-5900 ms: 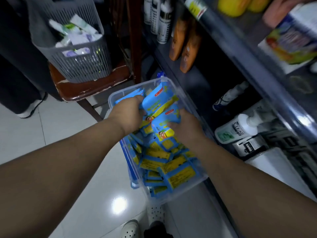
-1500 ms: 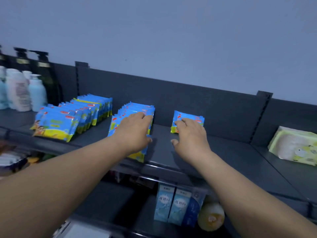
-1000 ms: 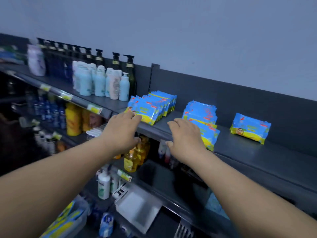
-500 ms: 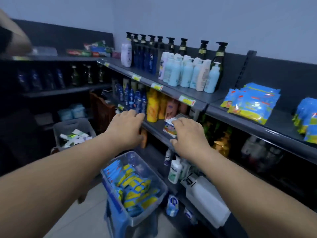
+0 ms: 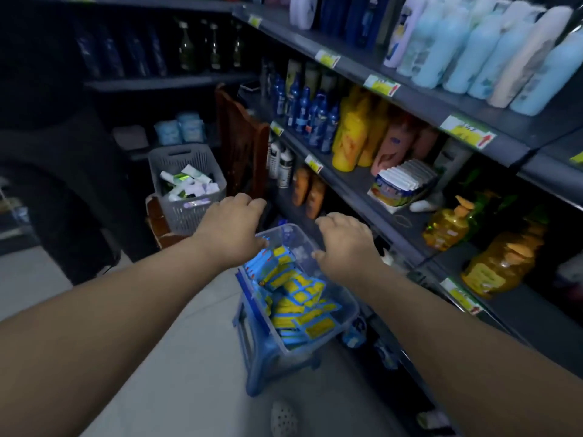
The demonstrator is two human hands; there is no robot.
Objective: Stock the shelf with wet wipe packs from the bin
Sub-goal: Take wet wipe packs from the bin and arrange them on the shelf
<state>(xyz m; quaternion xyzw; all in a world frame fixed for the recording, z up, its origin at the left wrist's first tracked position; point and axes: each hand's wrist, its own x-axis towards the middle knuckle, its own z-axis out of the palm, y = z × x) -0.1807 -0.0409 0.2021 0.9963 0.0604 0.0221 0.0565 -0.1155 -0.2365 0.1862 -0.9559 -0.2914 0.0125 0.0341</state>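
- Far to the left, a grey slatted basket [image 5: 186, 187] holding small white and green packets sits on a brown wooden chair [image 5: 243, 146].
- Next, the left hand [image 5: 232, 230] hovers palm down over the near left corner of the bin, fingers loosely curled and holding nothing.
- Below and between both hands, the clear plastic bin [image 5: 345, 305] rests on a blue stool [image 5: 252, 345]. Blue-and-yellow wet wipe packs [image 5: 295, 299] lie heaped inside it.
- Then the right hand [image 5: 344, 244] hangs palm down above the bin's far right rim, fingers relaxed and bent downward, also empty. Whether it touches the rim I cannot tell.
- Rightward, the dark shelf [image 5: 416, 104] carries pale blue bottles [image 5: 467, 48] on top, with yellow bottles [image 5: 353, 137] on the level below.
- Lower right, amber pump bottles [image 5: 446, 228] stand on a lower level.
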